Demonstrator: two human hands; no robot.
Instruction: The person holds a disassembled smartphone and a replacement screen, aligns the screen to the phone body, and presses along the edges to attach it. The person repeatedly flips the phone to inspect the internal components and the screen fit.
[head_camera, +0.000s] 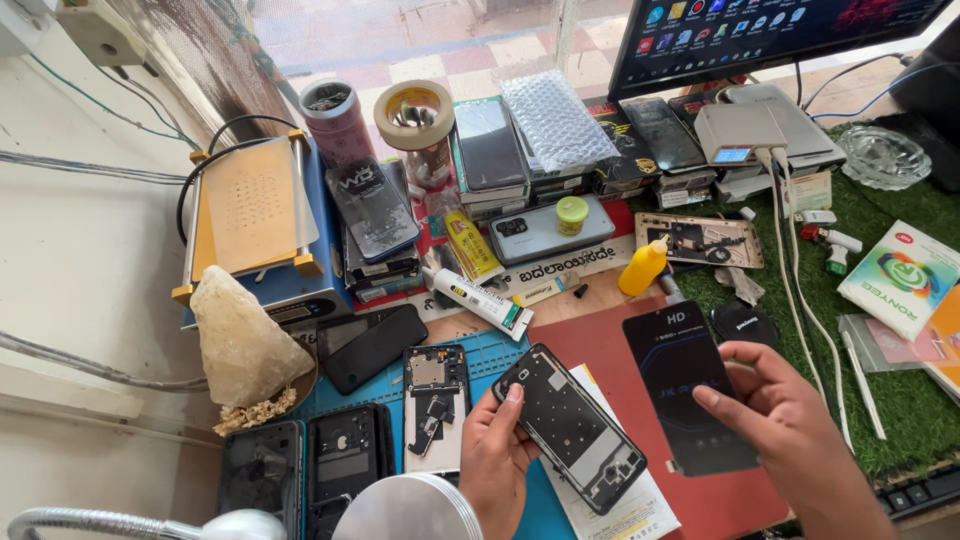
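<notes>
While the black phone frame (570, 428) was gripped at its lower left edge by the left hand (495, 455), with the thumb laid on its upper corner, it was kept tilted above a white printed sheet (625, 505) on the red mat (600, 335). The right hand (790, 420) was closed on the right edge of a black replacement screen (690, 390), which was held just beside the frame, apart from it. A blue work mat (490, 355) with opened phone bodies (437, 400) was seen to the left. Behind, a yellow bottle (643, 266), a white glue tube (478, 300) and a large pale stone (240, 345) were placed.
</notes>
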